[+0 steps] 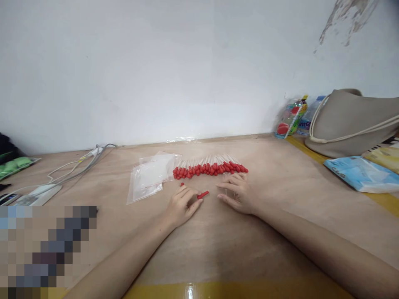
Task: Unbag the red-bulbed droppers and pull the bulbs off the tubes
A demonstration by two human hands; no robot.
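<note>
A row of several thin white sticks with red tips (210, 167) lies across the wooden table (280, 182) in front of me. My left hand (182, 205) rests on the table, its fingers pinched on a single red-tipped stick (203, 194) that points right. A tiny red piece (182, 184) lies just above that hand. My right hand (237, 193) rests just below the row's right part, fingers curled over something small and clear that I cannot make out. A pile of clear plastic bags (149, 176) lies to the left of the row.
Grey cables (77, 166) and a white adapter (37, 194) lie at the left. At the right stand bottles (293, 116), a beige bag (352, 120), a blue packet (361, 172) and a yellow one (385, 158). A white wall backs the table.
</note>
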